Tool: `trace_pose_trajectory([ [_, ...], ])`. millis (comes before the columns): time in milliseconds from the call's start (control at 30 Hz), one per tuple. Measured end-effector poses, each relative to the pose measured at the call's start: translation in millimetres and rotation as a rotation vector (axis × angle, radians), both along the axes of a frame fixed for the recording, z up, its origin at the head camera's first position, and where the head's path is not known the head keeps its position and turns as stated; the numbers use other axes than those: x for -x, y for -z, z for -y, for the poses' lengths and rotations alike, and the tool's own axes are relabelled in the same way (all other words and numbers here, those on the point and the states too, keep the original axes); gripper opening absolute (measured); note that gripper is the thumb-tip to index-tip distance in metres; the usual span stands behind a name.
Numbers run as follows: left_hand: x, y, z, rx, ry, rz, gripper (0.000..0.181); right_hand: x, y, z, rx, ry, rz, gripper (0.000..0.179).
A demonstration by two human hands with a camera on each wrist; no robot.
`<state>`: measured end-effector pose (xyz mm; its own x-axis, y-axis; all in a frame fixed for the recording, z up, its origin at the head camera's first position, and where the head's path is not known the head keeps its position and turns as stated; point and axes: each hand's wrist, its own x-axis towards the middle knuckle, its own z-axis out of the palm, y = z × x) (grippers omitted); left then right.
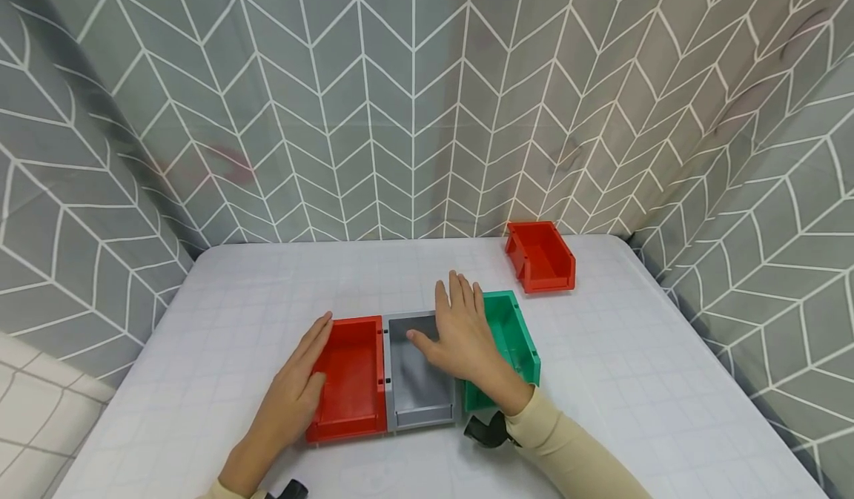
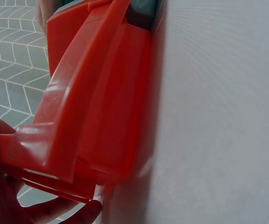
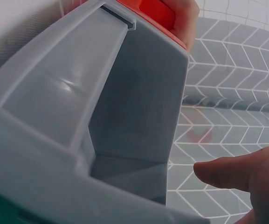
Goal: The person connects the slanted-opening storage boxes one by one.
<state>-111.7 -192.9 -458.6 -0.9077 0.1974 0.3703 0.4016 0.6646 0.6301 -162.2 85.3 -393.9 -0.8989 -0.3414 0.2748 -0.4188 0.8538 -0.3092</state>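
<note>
Three bins stand side by side on the table: a red bin [image 1: 353, 369] at left, a grey bin [image 1: 420, 373] in the middle and a green bin [image 1: 508, 328] at right. My left hand [image 1: 288, 402] lies along the outer left wall of the red bin, fingers straight, thumb at its rim. In the left wrist view, fingertips [image 2: 90, 213] show by the end of the red bin [image 2: 108, 102]. My right hand [image 1: 463, 332] is spread over the border between the grey and green bins, fingers pointing away. Its thumb [image 3: 223, 171] stands apart beside the grey bin [image 3: 134, 93].
A second red bin [image 1: 543, 256] stands alone near the back right of the white table [image 1: 667, 380]. A patterned grey curtain [image 1: 414, 98] hangs behind the table and at both sides. Black wrist-worn devices [image 1: 489, 431] sit below the hands.
</note>
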Motion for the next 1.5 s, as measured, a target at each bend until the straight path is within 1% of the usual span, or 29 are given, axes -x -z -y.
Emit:
trace_pose_trajectory([
  [267,0.0,-0.9,-0.2,0.009,-0.001,0.000,0.079,0.6,0.1,-0.5,-0.012,-0.007,-0.012,0.090],
  [433,0.2,0.8,-0.4,0.009,-0.004,0.007,0.080,0.5,0.5,-0.3,-0.009,-0.012,-0.014,0.090],
  [700,-0.3,2.5,-0.5,0.006,-0.002,-0.004,0.080,1.2,2.0,-0.5,-0.039,-0.007,-0.021,0.090],
  [1033,-1.0,1.7,-0.6,-0.004,-0.002,0.000,0.079,1.1,3.4,-0.5,-0.028,-0.008,-0.011,0.090],
  [1233,-1.4,3.5,-1.3,-0.006,-0.003,0.004,0.078,-0.4,4.0,-0.9,-0.022,-0.010,-0.001,0.090],
  [1500,-1.1,3.6,-0.9,-0.005,-0.001,0.005,0.079,-0.9,4.0,-1.1,-0.018,-0.016,-0.013,0.088],
])
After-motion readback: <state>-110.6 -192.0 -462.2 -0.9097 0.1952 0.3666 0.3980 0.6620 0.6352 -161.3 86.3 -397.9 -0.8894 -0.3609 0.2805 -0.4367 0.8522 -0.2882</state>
